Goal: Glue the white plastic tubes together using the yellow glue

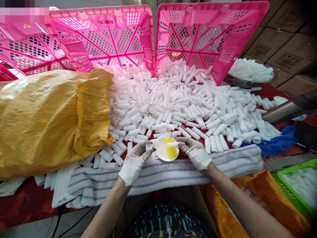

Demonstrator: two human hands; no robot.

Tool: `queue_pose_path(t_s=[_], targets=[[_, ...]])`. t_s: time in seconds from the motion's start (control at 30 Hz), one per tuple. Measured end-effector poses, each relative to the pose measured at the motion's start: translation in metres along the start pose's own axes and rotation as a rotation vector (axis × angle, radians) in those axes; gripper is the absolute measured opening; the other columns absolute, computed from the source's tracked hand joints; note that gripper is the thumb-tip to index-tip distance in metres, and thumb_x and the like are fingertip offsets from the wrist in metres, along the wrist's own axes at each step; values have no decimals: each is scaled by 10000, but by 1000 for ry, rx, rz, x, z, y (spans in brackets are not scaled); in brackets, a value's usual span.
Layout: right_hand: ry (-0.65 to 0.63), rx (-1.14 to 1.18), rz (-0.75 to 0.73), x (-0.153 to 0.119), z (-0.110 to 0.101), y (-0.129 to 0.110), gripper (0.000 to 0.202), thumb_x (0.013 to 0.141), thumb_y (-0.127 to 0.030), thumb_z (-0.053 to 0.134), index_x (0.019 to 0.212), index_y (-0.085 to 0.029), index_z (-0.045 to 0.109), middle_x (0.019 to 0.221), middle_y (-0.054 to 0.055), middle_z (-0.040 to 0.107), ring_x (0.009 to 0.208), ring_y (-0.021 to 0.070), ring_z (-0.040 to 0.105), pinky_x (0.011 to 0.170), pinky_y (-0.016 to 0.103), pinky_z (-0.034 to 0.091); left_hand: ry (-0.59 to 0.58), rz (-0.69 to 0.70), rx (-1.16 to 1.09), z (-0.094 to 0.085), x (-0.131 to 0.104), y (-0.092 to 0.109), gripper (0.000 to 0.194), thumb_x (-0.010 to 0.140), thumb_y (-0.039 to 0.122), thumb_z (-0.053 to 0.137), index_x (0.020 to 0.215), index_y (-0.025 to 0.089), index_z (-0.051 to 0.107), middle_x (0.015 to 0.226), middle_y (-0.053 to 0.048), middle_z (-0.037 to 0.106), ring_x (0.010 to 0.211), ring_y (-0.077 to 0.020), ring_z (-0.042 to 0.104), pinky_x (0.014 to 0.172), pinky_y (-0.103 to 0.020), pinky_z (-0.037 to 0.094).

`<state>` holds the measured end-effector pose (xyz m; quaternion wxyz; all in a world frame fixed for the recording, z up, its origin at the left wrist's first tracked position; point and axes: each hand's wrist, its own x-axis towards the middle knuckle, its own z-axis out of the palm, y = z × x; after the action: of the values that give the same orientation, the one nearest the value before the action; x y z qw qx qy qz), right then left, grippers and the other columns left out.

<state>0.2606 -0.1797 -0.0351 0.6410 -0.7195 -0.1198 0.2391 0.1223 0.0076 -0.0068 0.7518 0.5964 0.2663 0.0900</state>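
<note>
My left hand [136,161], in a white glove with grey-stained fingertips, grips a short white plastic tube [149,147] whose round opening shows. In a glove of the same kind, my right hand [194,152] pinches a longer white tube [172,144] at its right end. That tube lies level over a small white dish [160,152]. Bright yellow stuff [170,152] covers the dish's right part, and a thin brown stick stands in it. Whether the tube touches the yellow stuff, I cannot tell. The dish sits between my hands at the edge of a striped towel [173,173].
A large heap of white tubes [168,96] spreads beyond my hands, partly spilling from tipped pink crates [116,39]. A yellow sack [44,122] lies left. Right are a metal bowl [237,82] of white pieces, a dark-and-silver pole [284,109], a blue cloth [279,142] and a green basket [284,178].
</note>
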Motion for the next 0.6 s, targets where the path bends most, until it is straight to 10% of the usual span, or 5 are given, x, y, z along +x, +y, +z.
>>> queue_pose_path(t_s=[0.23, 0.43, 0.6], targets=[[-97, -153, -142, 2, -9, 19, 396, 789, -461, 667, 1084, -197, 634, 1125, 83, 679, 1073, 237, 626, 994, 400, 492, 42, -79, -165, 1, 9, -3, 440, 736, 439, 735, 1007, 150, 544, 829, -1, 647, 545, -40, 503, 505, -162, 389], [-90, -84, -358, 4, -12, 33, 273, 771, -385, 712, 972, -216, 638, 1020, 59, 675, 983, 205, 643, 939, 356, 529, -35, -176, -317, 8, 9, -4, 518, 631, 326, 833, 939, 172, 446, 947, -41, 671, 637, -90, 628, 617, -201, 485], [-150, -90, -243, 3, -21, 30, 324, 771, -390, 710, 1032, -216, 632, 1076, 70, 673, 1017, 212, 634, 949, 366, 514, -32, -130, -145, 11, 11, -12, 455, 628, 268, 834, 891, 151, 482, 908, -22, 655, 734, -110, 649, 712, -229, 518]])
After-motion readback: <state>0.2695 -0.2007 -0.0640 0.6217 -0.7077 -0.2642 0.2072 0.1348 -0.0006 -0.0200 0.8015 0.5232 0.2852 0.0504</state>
